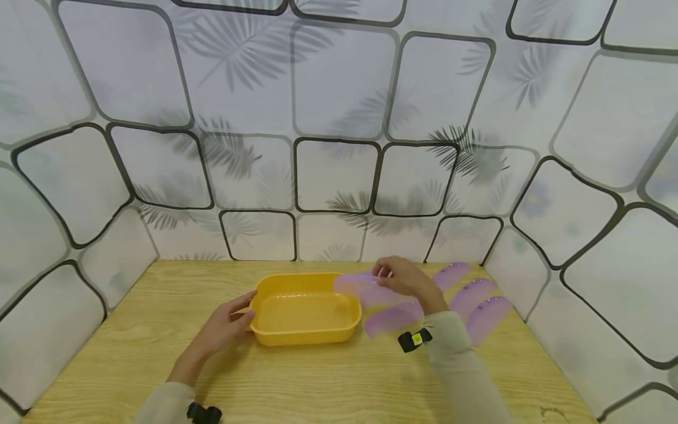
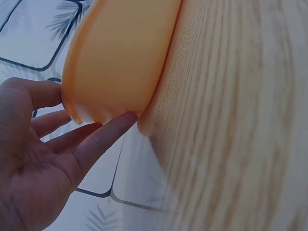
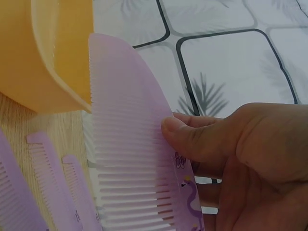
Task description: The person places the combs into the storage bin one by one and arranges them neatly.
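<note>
At far left, a white backdrop [image 1: 39, 229] with dark rounded outlines and grey leaf motifs, continuing behind and along the right side of a wood-grain table [image 1: 318, 383]. Next, extending from a pale sleeve [image 1: 161, 406], the left hand [image 1: 225, 324] at the left end of a yellow tray [image 1: 304, 315]: thumb and fingers well parted and gently bent, a light touch on the tray's outside. In the left wrist view, thumb low near the base, index finger up at the rim, remaining fingers partly hidden. At centre, the tray upright on the table, long sides running left to right. Over its far right corner in the head view, a translucent purple comb [image 1: 346, 285], raised; contact with the rim impossible to tell. Adjoining, the right hand [image 1: 405, 277]: comb pinched along its spine between thumb and bent fingers; in the right wrist view, teeth directed away from the palm and a small bird figure [image 3: 191, 197] on the spine. Just right of the tray, nearer the wearer than the right hand, a second comb [image 1: 392, 318] flat on the table. At far right, beyond the forearm, three further purple combs [image 1: 473, 294] in a slanting row.
</note>
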